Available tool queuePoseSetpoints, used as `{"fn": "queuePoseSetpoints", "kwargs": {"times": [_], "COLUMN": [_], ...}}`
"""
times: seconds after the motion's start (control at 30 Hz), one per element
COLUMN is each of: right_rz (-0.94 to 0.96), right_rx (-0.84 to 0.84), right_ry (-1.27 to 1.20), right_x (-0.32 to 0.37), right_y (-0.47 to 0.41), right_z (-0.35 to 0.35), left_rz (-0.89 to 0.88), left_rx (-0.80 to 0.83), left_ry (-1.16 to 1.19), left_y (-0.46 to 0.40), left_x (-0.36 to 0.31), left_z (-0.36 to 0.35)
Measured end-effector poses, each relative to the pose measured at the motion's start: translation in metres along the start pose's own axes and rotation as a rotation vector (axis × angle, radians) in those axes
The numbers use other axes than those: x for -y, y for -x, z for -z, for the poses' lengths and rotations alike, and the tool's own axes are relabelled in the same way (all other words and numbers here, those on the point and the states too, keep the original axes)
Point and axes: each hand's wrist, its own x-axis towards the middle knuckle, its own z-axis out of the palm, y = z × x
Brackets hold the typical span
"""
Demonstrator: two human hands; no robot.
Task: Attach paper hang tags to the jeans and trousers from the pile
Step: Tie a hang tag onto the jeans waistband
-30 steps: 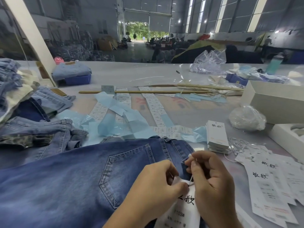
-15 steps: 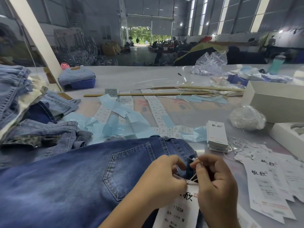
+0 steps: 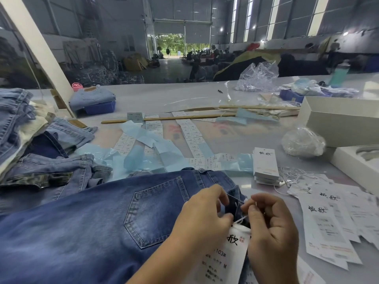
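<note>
A pair of dark blue jeans is lying back-side up across the near part of the grey table, back pocket facing the camera, waistband toward the right. Both hands are working at the waistband edge. The left hand is sitting on the denim with fingers curled, thumb and forefinger pinching at the top of a white paper hang tag where its white string is emerging. The right hand is curled just beside it, fingertips pinching the other part of the string close to a belt loop; whether the string is passing through the loop cannot be told. The tag is hanging below the two hands, printed side up, overlapping the jeans' edge.

To the right of the jeans, a stack of hang tags is standing near a tangle of white strings, and loose printed tags are lying spread toward the table's right edge. White cardboard boxes and a bunched clear plastic bag are sitting behind them. Strips of size stickers with pale blue backing paper are trailing across the table's middle, beyond them a long wooden stick. A pile of denim garments is lying at the left.
</note>
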Motion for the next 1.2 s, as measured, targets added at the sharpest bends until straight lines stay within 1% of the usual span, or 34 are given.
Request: {"fn": "queuePoseSetpoints", "kwargs": {"times": [0.13,0.27,0.37,0.43,0.57,0.73,0.93,1.03,1.2], "right_rz": [0.007,-0.008,-0.014,-0.048,-0.147,-0.217,-0.205,-0.193,-0.180], "right_rx": [0.031,0.064,0.088,0.095,0.121,0.129,0.131,0.160,0.171], "right_ry": [0.063,0.225,0.368,0.404,0.399,0.355,0.334,0.325,0.283], "right_x": [0.000,-0.002,-0.003,-0.004,-0.007,-0.008,-0.007,-0.006,-0.006], "right_y": [-0.004,-0.006,-0.004,-0.003,-0.004,-0.003,-0.001,-0.002,-0.003], "right_z": [0.006,0.012,0.012,0.011,0.011,0.011,0.007,0.008,0.011], "left_rz": [-0.011,-0.035,-0.095,-0.130,-0.162,-0.179,-0.191,-0.148,-0.078], "left_rx": [-0.027,-0.061,-0.070,-0.072,-0.055,0.015,0.049,0.051,0.124], "left_ry": [-0.007,-0.038,-0.092,-0.134,-0.268,-0.460,-0.660,-0.739,-0.870], "left_y": [0.003,0.004,0.003,0.003,0.002,-0.004,-0.012,-0.012,-0.016], "left_x": [0.000,-0.002,-0.007,-0.010,-0.017,-0.025,-0.033,-0.039,-0.049], "left_z": [-0.003,-0.004,-0.007,-0.009,-0.011,-0.009,-0.009,-0.010,-0.014]}}
